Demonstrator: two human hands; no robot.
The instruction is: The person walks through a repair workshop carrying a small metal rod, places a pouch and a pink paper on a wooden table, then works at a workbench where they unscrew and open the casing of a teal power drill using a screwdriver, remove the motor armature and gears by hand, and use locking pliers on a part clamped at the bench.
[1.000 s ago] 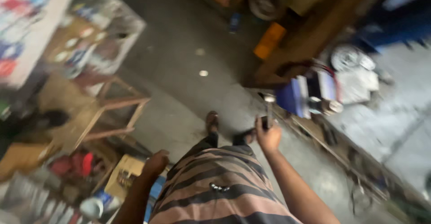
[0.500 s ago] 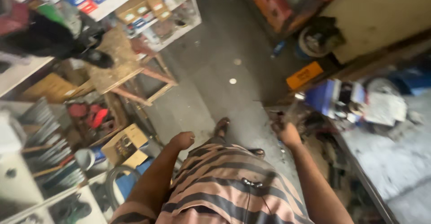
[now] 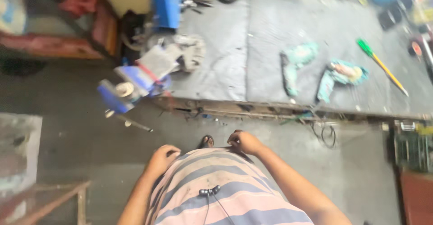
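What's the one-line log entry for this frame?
left hand: closed, at striped shirt hem | right hand: closed at shirt hem, contents unclear | ahead: workbench, blue vise, two teal power tools, screwdriver

Table ahead of the person, vise at its left corner, two power tools lying side by side right of centre, screwdriver further right, left hand and right hand at the shirt hem below.

We stand in a workshop. A blue bench vise grips the worn metal workbench, where two power drills and a screwdriver lie.
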